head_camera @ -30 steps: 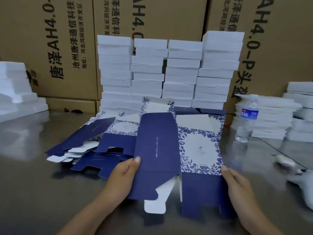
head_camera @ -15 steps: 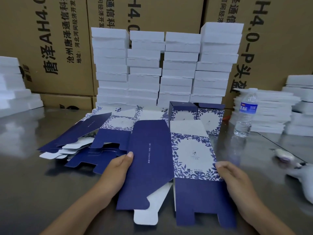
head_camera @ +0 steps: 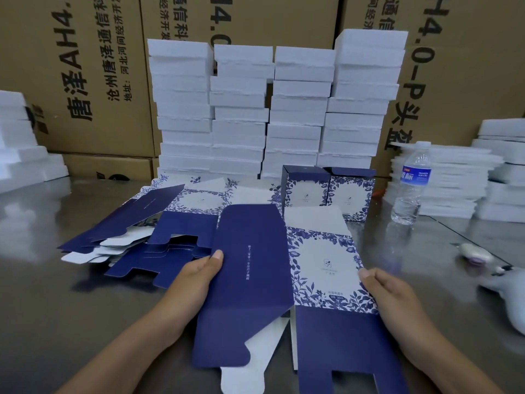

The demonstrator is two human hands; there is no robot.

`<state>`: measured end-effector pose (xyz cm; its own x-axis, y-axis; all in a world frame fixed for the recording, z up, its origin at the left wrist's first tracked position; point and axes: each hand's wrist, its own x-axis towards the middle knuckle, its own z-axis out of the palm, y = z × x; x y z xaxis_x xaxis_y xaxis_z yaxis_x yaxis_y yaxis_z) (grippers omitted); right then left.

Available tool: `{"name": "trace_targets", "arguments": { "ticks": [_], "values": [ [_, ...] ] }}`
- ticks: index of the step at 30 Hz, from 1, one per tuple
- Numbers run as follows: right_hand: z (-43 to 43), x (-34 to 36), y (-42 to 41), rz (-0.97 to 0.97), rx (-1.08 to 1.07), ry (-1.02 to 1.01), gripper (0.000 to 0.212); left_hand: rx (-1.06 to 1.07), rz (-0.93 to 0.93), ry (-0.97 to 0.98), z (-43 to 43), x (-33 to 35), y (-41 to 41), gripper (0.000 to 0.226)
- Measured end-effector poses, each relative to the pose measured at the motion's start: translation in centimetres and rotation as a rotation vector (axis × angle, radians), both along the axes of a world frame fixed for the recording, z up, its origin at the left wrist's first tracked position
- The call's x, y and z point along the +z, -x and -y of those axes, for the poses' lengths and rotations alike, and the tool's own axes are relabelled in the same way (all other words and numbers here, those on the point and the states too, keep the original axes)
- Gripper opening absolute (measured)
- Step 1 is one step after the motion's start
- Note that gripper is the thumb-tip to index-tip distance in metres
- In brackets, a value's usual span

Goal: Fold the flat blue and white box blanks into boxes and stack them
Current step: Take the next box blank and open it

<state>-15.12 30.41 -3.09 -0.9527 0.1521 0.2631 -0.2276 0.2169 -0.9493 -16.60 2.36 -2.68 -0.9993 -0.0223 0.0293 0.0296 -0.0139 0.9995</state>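
Standing far behind the box blank [head_camera: 255, 280], which serves as the marker for everything else, brown cardboard cartons [head_camera: 85, 81] with black printed characters fill the whole back. Under the blank spreads the grey, shiny surface [head_camera: 42, 294]. Between the blank and the cartons rise four columns of white foam slabs [head_camera: 270, 109], and lower white stacks [head_camera: 449, 180] sit behind the blank to its right. Just left of the blank and partly behind it lies the pile of flat blanks [head_camera: 159, 237], fanned out on the surface.

The blank itself is partly opened. It shows a navy panel on its left, a blue and white floral panel on its right, and flaps pointing toward the person. Behind its floral panel two folded boxes [head_camera: 304, 191] stand upright, side by side and touching. A water bottle [head_camera: 412, 183] stands upright right of those boxes.

The left hand [head_camera: 193, 280] has its grip on the blank's navy edge, thumb on top. The right hand [head_camera: 395, 297] grips the floral panel's right edge, thumb at the rim. Right of the blank lies a small, blurred white object [head_camera: 473, 253].
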Motion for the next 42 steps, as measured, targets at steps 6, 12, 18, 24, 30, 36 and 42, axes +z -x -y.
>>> {"name": "trace_targets", "arguments": {
  "ticks": [6,12,18,24,30,36,42],
  "values": [
    [-0.25,-0.24,0.33,0.029,-0.037,-0.012,0.032,-0.04,0.019,0.05,0.26,-0.06,0.05,0.038],
    [-0.28,-0.02,0.05,0.019,-0.037,-0.087,0.033,-0.007,0.029,-0.028,0.25,0.18,0.17,0.038],
    [0.06,0.21,-0.16,0.056,0.012,0.046,0.034,0.029,0.013,0.006,0.18,0.22,-0.09,0.042],
    [-0.27,-0.17,0.28,0.043,-0.048,0.048,0.031,-0.002,0.03,0.013,0.23,0.22,-0.21,0.038],
    [-0.31,-0.27,0.23,0.036,-0.011,0.011,0.035,0.065,0.03,-0.063,0.1,0.51,-0.03,0.038],
    [0.05,0.25,-0.22,0.08,-0.01,0.126,0.029,0.06,0.042,-0.025,0.33,0.3,-0.08,0.04],
    [0.11,0.45,-0.44,0.083,-0.036,0.125,0.034,0.017,0.053,-0.007,0.24,0.58,-0.41,0.039]
  ]
}}
